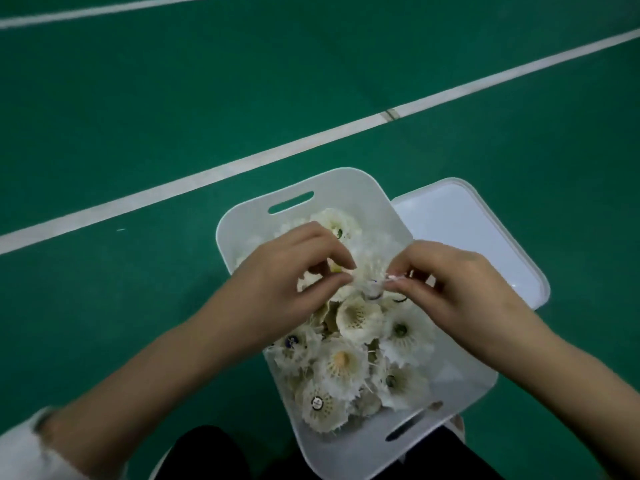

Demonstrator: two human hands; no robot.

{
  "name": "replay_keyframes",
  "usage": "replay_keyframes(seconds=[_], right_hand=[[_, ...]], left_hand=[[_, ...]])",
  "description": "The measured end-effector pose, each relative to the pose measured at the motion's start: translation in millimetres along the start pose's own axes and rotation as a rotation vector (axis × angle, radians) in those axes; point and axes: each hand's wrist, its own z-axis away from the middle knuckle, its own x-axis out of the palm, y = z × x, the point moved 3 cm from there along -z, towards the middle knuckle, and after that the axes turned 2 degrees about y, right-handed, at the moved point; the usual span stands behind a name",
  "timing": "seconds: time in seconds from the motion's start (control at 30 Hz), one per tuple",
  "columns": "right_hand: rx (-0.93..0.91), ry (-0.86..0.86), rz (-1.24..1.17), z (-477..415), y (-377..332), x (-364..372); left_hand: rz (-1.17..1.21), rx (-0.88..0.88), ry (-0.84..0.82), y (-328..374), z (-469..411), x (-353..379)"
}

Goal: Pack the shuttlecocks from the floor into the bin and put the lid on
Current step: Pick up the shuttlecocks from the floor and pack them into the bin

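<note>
Green court floor (pixel 173 116) is filling the view, with a white line (pixel 242 161) running from 9 toward 2 o'clock. White bin (pixel 349 188) is sitting on the floor at 6 o'clock, uncovered, handle slots at its 11 and 5 o'clock ends. Lid (pixel 478 237) is lying flat at the bin's 2 o'clock side, its near edge hidden behind the bin wall. Left hand (pixel 287 271) is coming in from 8 o'clock and right hand (pixel 460 285) from 4 o'clock, meeting over the bin. Shuttlecocks (pixel 343 365) are piling up inside the bin, mostly feather end up. Both hands are pinching one shuttlecock (pixel 370 282) between thumb and fingertips, left at its 9 o'clock side, right at 3 o'clock, just above the pile.
</note>
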Motion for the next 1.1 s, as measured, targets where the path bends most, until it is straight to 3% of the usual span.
replay_keyframes(seconds=[0.13, 0.33, 0.4, 0.57, 0.73, 0.97, 1.1], right_hand=[[0.172, -0.004, -0.057, 37.6, 29.7, 16.7], [0.198, -0.099, -0.005, 34.0, 38.1, 53.0], [0.195, -0.129, -0.022, 27.3, 32.8, 53.9], [0.239, 0.039, -0.117, 20.6, 21.3, 23.3], [0.275, -0.224, 0.158, 24.3, 46.2, 76.0], [0.189, -0.295, 0.313, 23.1, 37.2, 70.5], [0.167, -0.211, 0.316, 40.2, 18.4, 21.1]], left_hand=[[-0.063, -0.149, -0.052, -16.3, 11.1, -5.4], [-0.193, -0.275, -0.231, -32.4, 21.3, -8.8], [-0.213, -0.273, -0.265, -28.0, 23.0, -8.9], [-0.230, -0.245, -0.312, -12.8, 26.0, -12.1], [-0.269, -0.215, -0.346, 5.2, 24.4, -12.4], [-0.400, -0.126, -0.470, 34.4, 21.3, -14.7], [-0.522, -0.047, -0.596, 60.6, 9.3, -13.3]])
